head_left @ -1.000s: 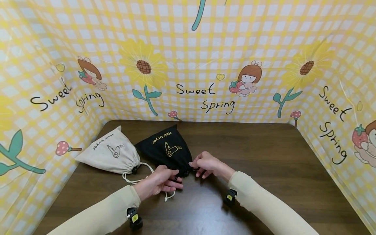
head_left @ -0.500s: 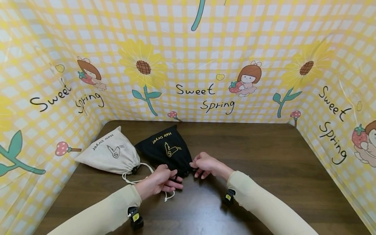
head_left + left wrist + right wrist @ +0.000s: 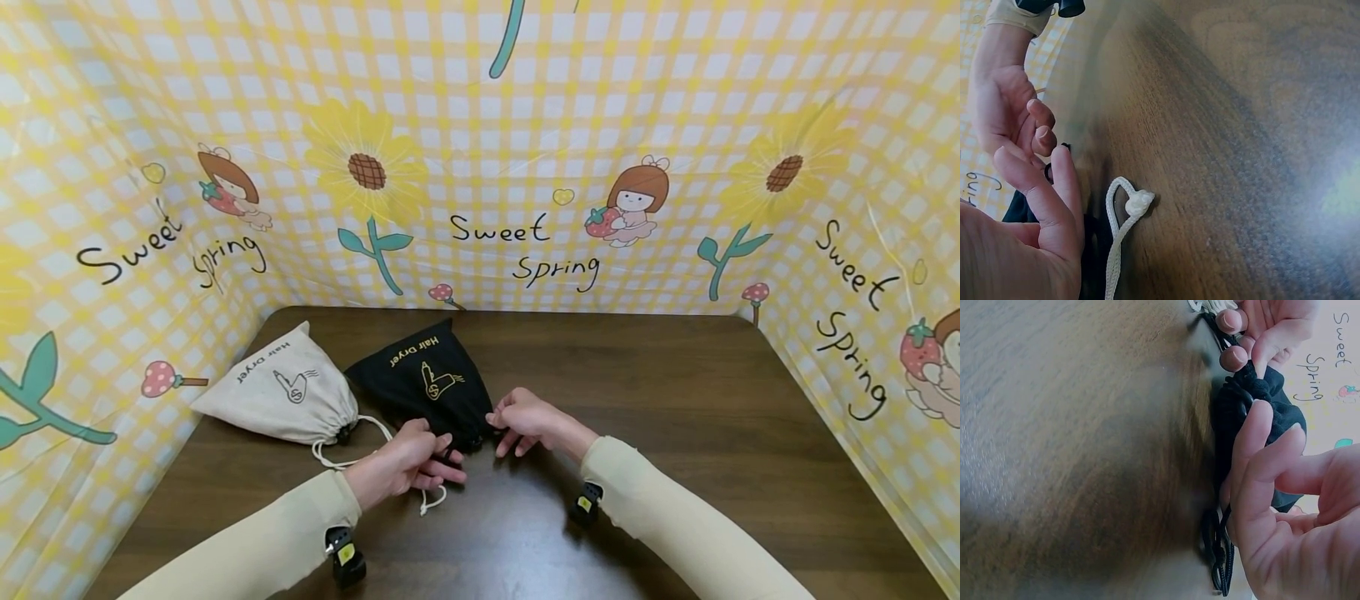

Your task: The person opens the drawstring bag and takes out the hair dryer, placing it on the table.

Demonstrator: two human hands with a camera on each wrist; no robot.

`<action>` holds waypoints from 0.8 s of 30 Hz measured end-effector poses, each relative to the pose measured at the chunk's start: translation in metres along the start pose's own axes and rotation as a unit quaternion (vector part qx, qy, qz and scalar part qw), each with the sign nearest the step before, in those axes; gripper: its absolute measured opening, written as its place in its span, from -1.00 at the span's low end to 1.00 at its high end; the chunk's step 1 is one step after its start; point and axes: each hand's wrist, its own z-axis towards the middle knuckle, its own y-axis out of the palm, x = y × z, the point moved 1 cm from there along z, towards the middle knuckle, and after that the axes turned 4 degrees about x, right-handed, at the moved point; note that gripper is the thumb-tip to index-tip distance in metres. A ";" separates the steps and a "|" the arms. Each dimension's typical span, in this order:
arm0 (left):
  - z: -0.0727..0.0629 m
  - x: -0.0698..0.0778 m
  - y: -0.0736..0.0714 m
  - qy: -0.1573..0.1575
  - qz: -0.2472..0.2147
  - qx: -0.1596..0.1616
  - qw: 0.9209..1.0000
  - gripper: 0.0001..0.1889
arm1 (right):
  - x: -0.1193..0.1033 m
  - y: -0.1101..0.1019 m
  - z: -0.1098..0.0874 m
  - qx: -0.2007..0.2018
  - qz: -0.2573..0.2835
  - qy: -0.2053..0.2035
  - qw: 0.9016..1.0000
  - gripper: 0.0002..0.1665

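Note:
A black drawstring bag [image 3: 423, 375], printed with a yellow hair dryer and lettering, lies on the table with its gathered mouth toward me. At the left of that mouth, my left hand [image 3: 405, 462] pinches a black drawstring [image 3: 1213, 328], its lower fingers stretched out. On the other side my right hand [image 3: 534, 421] pinches the drawstring between thumb and forefinger; a black cord loop [image 3: 1219, 556] hangs below that hand in the right wrist view. The mouth [image 3: 1250, 387] is bunched in tight folds. My fingers partly hide where the cords leave the cloth.
A cream drawstring bag [image 3: 288, 387] with the same print lies to the left, beside the black one. Its white cord [image 3: 1119, 231] runs under my left hand and ends in a knot. Brown wooden table [image 3: 645, 375]; a yellow checked cloth [image 3: 480, 133] walls the back and sides.
Almost nothing differs: both hands keep their hold at the black bag's mouth, with only slight finger shifts. The two bags stay in place.

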 end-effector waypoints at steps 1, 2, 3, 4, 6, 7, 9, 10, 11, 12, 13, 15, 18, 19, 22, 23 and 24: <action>0.000 0.000 0.000 0.001 0.001 0.000 1.000 -0.82 | 0.000 0.000 0.000 0.000 0.001 0.000 1.000 -0.76; 0.000 0.000 0.000 0.002 0.001 0.000 1.000 -0.83 | 0.000 0.000 0.000 0.000 0.002 -0.001 1.000 -0.76; -0.001 0.000 0.000 0.003 0.001 0.000 1.000 -0.84 | 0.000 -0.001 0.000 -0.001 0.003 -0.001 1.000 -0.76; -0.001 0.000 0.000 0.003 0.002 0.000 1.000 -0.84 | 0.001 -0.001 0.001 -0.001 0.004 -0.001 1.000 -0.75; -0.001 0.000 -0.001 0.003 0.003 0.000 1.000 -0.84 | 0.001 -0.001 0.001 -0.001 0.008 0.000 1.000 -0.75; -0.001 0.000 -0.001 0.002 0.003 0.000 1.000 -0.84 | 0.001 -0.001 0.001 -0.001 0.009 0.001 1.000 -0.75; -0.001 0.000 -0.001 0.002 0.002 0.001 1.000 -0.84 | 0.002 -0.001 0.002 -0.001 0.012 0.003 1.000 -0.75; -0.001 0.000 -0.001 0.002 0.002 0.001 1.000 -0.85 | 0.002 -0.001 0.002 -0.001 0.013 0.004 1.000 -0.75; -0.001 0.000 -0.001 0.001 0.002 0.001 1.000 -0.85 | 0.002 -0.001 0.002 -0.001 0.014 0.006 1.000 -0.75; -0.001 0.000 0.000 0.001 0.002 0.001 1.000 -0.85 | 0.002 -0.001 0.002 -0.001 0.014 0.006 1.000 -0.74; -0.001 0.000 0.000 0.001 0.001 0.001 1.000 -0.85 | 0.001 -0.001 0.001 0.000 0.015 0.007 1.000 -0.75; -0.001 0.000 0.000 0.003 0.000 0.000 1.000 -0.84 | 0.001 -0.001 0.001 0.000 0.014 0.006 1.000 -0.75; -0.001 0.000 0.000 0.007 0.001 -0.002 1.000 -0.83 | 0.000 -0.002 -0.001 0.000 0.013 0.002 1.000 -0.75; -0.001 0.000 0.000 0.008 0.001 -0.002 1.000 -0.83 | 0.000 -0.001 -0.001 0.000 0.014 0.001 1.000 -0.75; -0.001 -0.001 0.000 0.010 0.002 -0.002 1.000 -0.82 | 0.000 -0.001 -0.001 0.000 0.015 0.001 1.000 -0.74; -0.001 -0.001 0.000 0.010 0.002 -0.002 1.000 -0.81 | 0.000 -0.001 -0.001 0.001 0.017 0.002 1.000 -0.74; 0.000 -0.001 0.000 0.011 0.002 -0.001 1.000 -0.81 | 0.000 -0.001 -0.001 0.002 0.017 0.002 1.000 -0.75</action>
